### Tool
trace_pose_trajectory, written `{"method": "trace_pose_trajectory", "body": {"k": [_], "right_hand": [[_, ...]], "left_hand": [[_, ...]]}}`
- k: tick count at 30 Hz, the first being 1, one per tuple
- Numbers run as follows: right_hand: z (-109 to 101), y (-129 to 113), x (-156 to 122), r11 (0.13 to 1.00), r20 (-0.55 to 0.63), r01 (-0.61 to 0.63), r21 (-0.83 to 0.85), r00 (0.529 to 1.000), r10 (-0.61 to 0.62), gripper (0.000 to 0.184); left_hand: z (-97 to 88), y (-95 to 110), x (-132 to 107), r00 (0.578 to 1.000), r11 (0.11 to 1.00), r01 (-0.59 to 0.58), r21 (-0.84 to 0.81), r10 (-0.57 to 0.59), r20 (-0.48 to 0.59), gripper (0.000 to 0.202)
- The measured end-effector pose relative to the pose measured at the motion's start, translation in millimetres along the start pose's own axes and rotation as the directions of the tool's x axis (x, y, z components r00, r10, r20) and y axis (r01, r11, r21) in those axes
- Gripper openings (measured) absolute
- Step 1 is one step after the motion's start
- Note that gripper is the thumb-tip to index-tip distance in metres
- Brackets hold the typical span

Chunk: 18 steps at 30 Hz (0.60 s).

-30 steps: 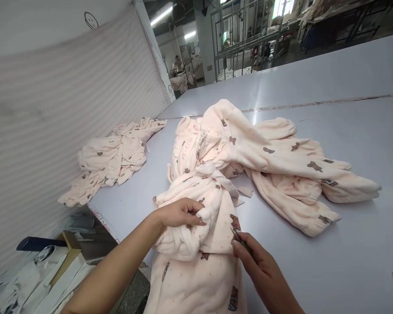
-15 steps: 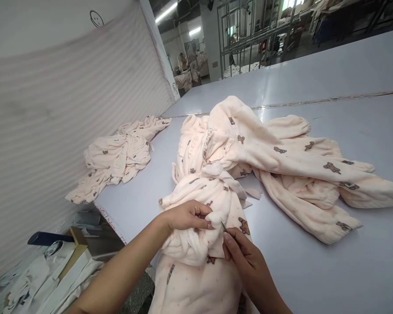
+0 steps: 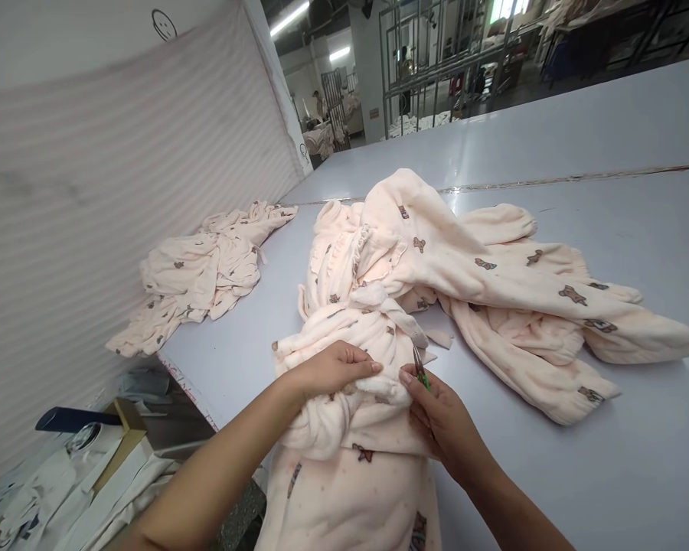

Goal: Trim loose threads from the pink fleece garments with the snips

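A pale pink plush garment with brown bear prints lies bunched in front of me and hangs over the near table edge. My left hand pinches a fold of it between thumb and fingers. Close by on the right, my right hand holds small thread snips with a green part showing, blades pointing up and away. Its thumb and forefinger also touch the fabric; the other fingers are partly hidden. Beyond both hands, more plush garments with long sleeves spread to the right.
Another heap of the printed cloth lies at the table's left edge, beside a striped fabric curtain. Below left are a cardboard box and white material. The pale table extends right; metal racks stand behind.
My right hand has moved up to the fold, turning the snips upward and touching the cloth. My left hand has shifted slightly, still pinching the fabric.
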State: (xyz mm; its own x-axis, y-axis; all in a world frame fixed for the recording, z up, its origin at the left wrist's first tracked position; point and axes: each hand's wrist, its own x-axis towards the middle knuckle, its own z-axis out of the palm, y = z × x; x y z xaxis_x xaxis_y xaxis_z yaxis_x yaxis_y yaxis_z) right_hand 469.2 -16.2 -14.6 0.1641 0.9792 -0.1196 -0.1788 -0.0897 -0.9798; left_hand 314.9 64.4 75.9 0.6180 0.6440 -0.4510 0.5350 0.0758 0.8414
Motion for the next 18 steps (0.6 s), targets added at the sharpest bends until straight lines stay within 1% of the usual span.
{"method": "trace_pose_trajectory", "body": {"k": [2, 4, 7, 9, 13, 18], "right_hand": [[-4, -2, -5, 0.998, -0.036, -0.024, -0.058, 0.999, 0.022, 0.030], [-8, -5, -15, 0.992, -0.039, -0.026, -0.126, 0.999, 0.021, 0.031], [-9, -9, -32, 0.972, 0.044, -0.008, -0.236, 0.999, 0.019, 0.033], [-7, -10, -38, 0.951, 0.083, -0.001, -0.309, 0.996, 0.028, 0.032], [-5, -11, -39, 0.913, 0.093, 0.011, -0.407, 0.995, 0.029, 0.032], [-5, -13, -38, 0.880, 0.091, 0.028, -0.474, 0.996, 0.017, 0.035]], "left_hand": [[0.1, -3, 3, 1.000, 1.000, 0.001, -0.021, 0.000, 0.008, 0.047], [2.2, -6, 5, 1.000, 0.999, -0.012, -0.052, 0.013, 0.014, 0.049], [6.6, -9, 6, 0.999, 0.995, -0.034, -0.091, 0.036, 0.027, 0.048], [8.8, -9, 5, 0.998, 0.994, -0.042, -0.101, 0.046, 0.035, 0.047], [10.1, -8, 4, 0.998, 0.995, -0.050, -0.090, 0.054, 0.042, 0.046], [10.8, -6, 3, 0.997, 0.997, -0.066, -0.049, 0.068, 0.040, 0.048]]}}
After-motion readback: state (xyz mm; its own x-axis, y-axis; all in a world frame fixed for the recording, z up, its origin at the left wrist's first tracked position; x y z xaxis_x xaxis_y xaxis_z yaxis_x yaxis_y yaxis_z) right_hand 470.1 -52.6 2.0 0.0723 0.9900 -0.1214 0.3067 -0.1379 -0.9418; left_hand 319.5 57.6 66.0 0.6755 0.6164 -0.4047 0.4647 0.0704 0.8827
